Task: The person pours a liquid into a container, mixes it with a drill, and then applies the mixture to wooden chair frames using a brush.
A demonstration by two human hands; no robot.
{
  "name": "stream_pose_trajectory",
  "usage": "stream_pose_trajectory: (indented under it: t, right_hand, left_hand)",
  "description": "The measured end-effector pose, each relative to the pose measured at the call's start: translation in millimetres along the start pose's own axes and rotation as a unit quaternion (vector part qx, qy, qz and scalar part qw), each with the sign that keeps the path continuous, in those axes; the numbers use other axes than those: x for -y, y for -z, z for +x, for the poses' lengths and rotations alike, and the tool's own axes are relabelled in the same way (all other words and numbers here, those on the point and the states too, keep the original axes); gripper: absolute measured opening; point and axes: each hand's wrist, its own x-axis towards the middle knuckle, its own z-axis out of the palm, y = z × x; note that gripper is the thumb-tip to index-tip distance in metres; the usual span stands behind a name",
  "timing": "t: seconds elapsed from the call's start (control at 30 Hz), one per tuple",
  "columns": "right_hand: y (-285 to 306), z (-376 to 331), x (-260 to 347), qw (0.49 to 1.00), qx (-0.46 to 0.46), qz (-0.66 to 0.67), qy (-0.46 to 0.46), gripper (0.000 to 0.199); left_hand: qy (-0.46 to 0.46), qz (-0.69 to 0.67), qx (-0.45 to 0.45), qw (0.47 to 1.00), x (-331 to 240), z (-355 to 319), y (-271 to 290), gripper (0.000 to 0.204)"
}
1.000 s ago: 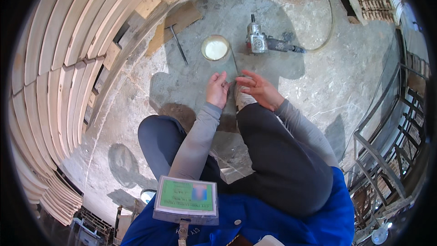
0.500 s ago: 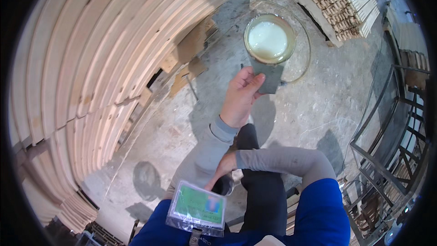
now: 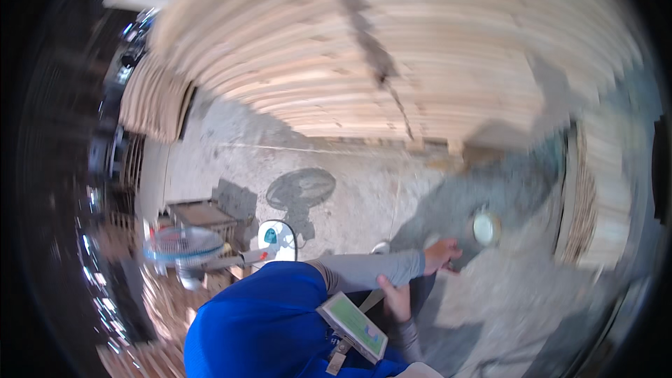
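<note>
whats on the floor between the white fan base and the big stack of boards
In the head view, a round fan-shaped shadow and pale concrete floor lie between them.

Wood stack [image 3: 462, 77] v. blurred; L hand [image 3: 439, 255] blurry, grip unclear.

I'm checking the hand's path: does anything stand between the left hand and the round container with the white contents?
Nothing visible blocks the left hand from the round container beyond its fingertips. Blur hides fine detail, including whether they are in contact.
</note>
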Motion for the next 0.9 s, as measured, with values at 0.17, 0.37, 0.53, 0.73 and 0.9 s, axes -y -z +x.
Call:
stream_pose_trajectory:
  t: [0.17,0.37,0.53,0.73,0.9]
  right_hand:
    - [-41.3,-15.6,33.5,0.960,0.026,-0.277,-0.007,0.014]
    - [-151.2,-17.9,148.6,0.924,0.206,-0.314,-0.067,0.029]
    - [-201.0,28.8,154.2,0.827,0.316,-0.466,-0.015,0.023]
    - [-301.4,99.8,95.3,0.802,0.306,-0.507,-0.074,0.019]
    - [-411.3,185.6,2.2,0.721,0.359,-0.588,0.074,0.030]
  left_hand:
    - [-0.120,-0.005,0.032,0.992,-51.9,-79.0,10.5,0.015]
    - [-0.288,0.048,-0.084,0.953,-62.4,-154.6,79.4,0.019]
    - [-0.331,-0.276,-0.149,0.890,-83.8,-308.5,132.8,0.035]
    - [-0.479,-0.312,-0.259,0.779,-96.4,-429.9,262.8,0.039]
    - [-0.529,-0.350,-0.296,0.714,-92.1,-533.3,374.0,0.038]
